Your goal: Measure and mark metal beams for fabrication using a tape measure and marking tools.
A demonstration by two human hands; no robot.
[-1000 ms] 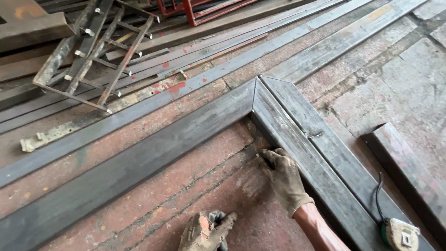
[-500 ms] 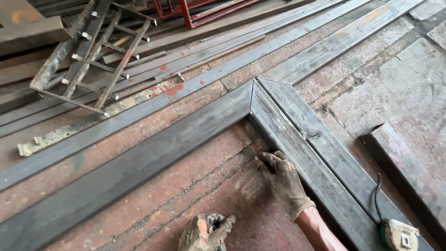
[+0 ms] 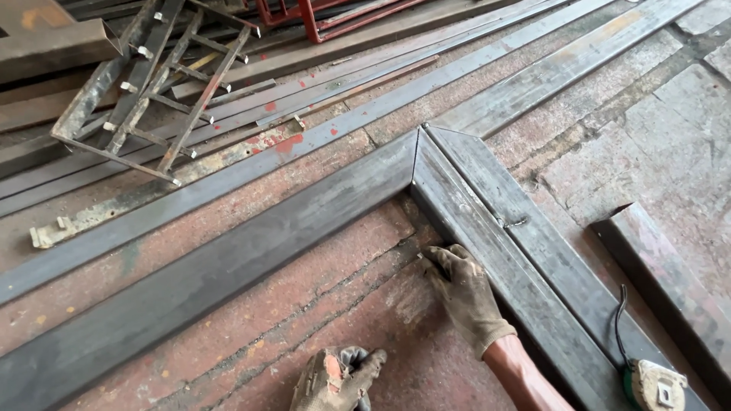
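Two dark steel rectangular tubes meet in a mitred corner [image 3: 417,144] on the reddish floor. The left tube [image 3: 228,262] runs toward the lower left and the right tube [image 3: 495,243] toward the lower right. My right hand [image 3: 464,293], in a dirty work glove, lies on the floor inside the corner with its fingertips against the inner edge of the right tube. My left hand [image 3: 339,377], also gloved, is curled into a loose fist on the floor at the bottom middle, apart from both tubes. Nothing shows in either hand.
A second tube [image 3: 556,251] lies along the outer side of the right tube. A tape measure [image 3: 655,384] with a black strap sits at the bottom right, beside a short steel piece [image 3: 662,281]. Long bars and a welded scrap frame [image 3: 145,91] lie beyond.
My right hand stays pressed against the right tube's inner edge, almost in the same spot. The left fist has barely moved. The view has shifted slightly.
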